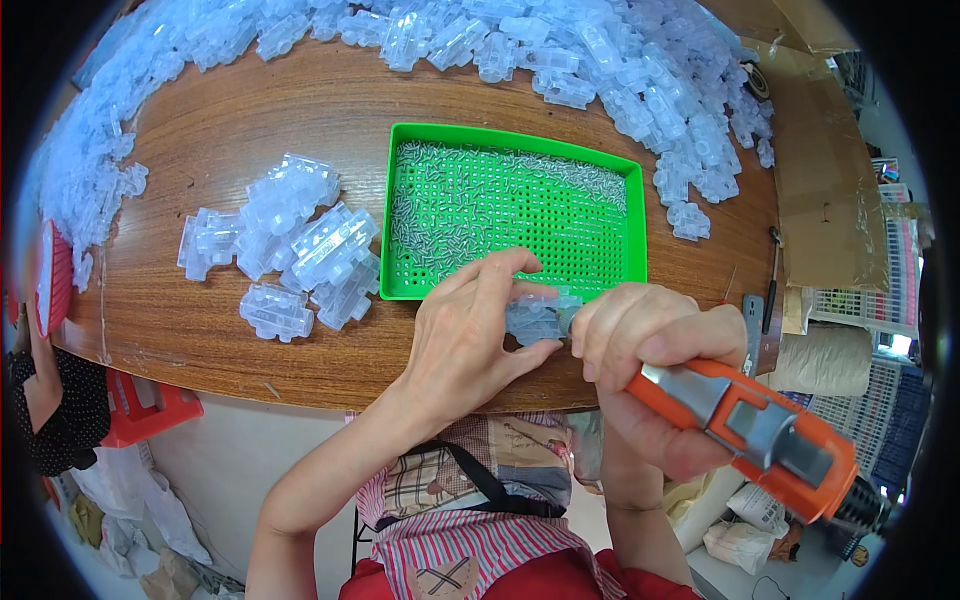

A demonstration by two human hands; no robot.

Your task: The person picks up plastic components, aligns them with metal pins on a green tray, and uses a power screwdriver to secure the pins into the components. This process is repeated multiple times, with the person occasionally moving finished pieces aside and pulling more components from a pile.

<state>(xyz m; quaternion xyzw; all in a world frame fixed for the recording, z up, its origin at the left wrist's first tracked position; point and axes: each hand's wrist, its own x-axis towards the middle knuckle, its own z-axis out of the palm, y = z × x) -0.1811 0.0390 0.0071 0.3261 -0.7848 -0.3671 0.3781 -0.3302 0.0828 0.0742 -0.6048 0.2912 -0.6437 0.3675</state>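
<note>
My left hand (460, 325) is closed around a small clear plastic housing (535, 318), thumb on the near side and fingers on the far side, at the near edge of the green tray. My right hand (655, 355) is wrapped round an orange and grey electric screwdriver (745, 425), which slants up to the left. Its tip meets the right side of the housing, though fingers partly hide the contact. Just beyond the hands lies the green perforated tray (515, 138), with many small silver screws (435, 200) scattered mostly along its left and far sides.
A small heap of clear housings (290, 235) lies left of the tray on the brown wooden table (180, 330). A much larger pile (600, 50) curves along the far edge. Cardboard (825, 170) stands at right, near a black-handled screwdriver (771, 290). Another person's arm (40, 375) shows far left.
</note>
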